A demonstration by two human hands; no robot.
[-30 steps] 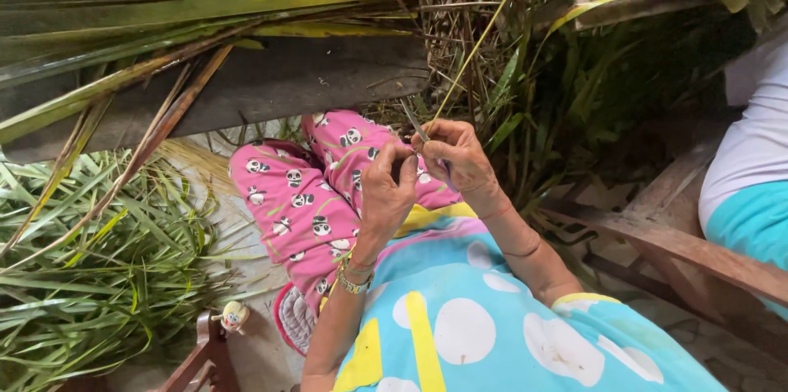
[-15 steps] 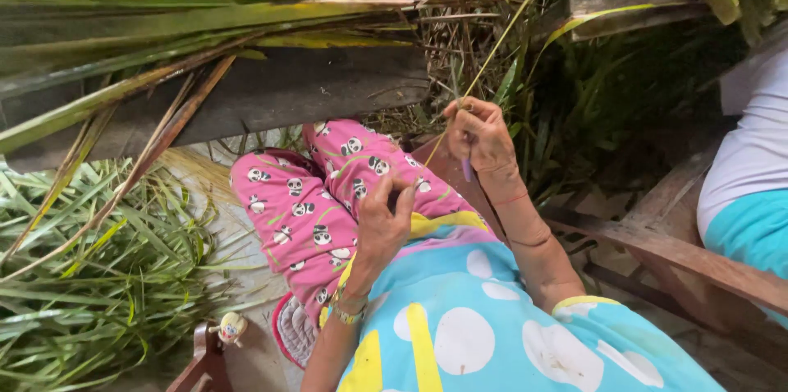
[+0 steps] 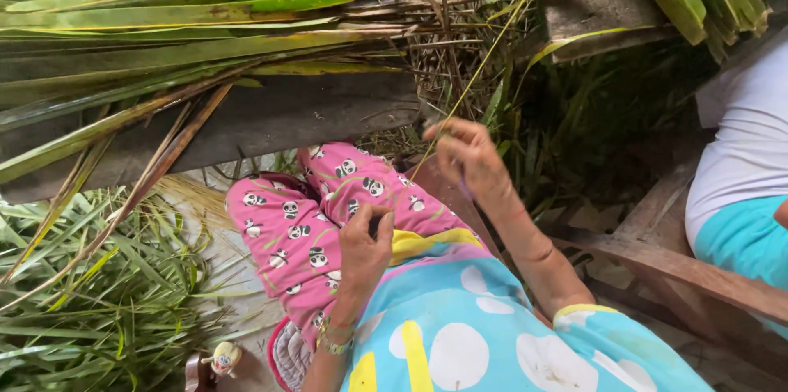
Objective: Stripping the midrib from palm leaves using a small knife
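Note:
My right hand (image 3: 466,158) is raised in front of me, pinching a thin yellow-green leaf strip (image 3: 484,59). The strip runs up and to the right into the leaf pile. A small purple piece shows under that palm. My left hand (image 3: 365,242) rests low on my lap over the pink patterned trousers (image 3: 300,220). Its fingers are curled against the thumb, and I see nothing in them. The two hands are apart.
Long green and yellowing leaves (image 3: 164,22) lie across a dark wooden plank (image 3: 279,113) ahead. Cut green leaves (image 3: 90,293) are heaped at the lower left. Another person in white and teal (image 3: 743,195) sits to the right behind a wooden beam (image 3: 681,265).
The hands were together at the strip a second ago. The left hand has dropped to the lap, and the right hand stays up with the strip, now slightly lower than half a second ago.

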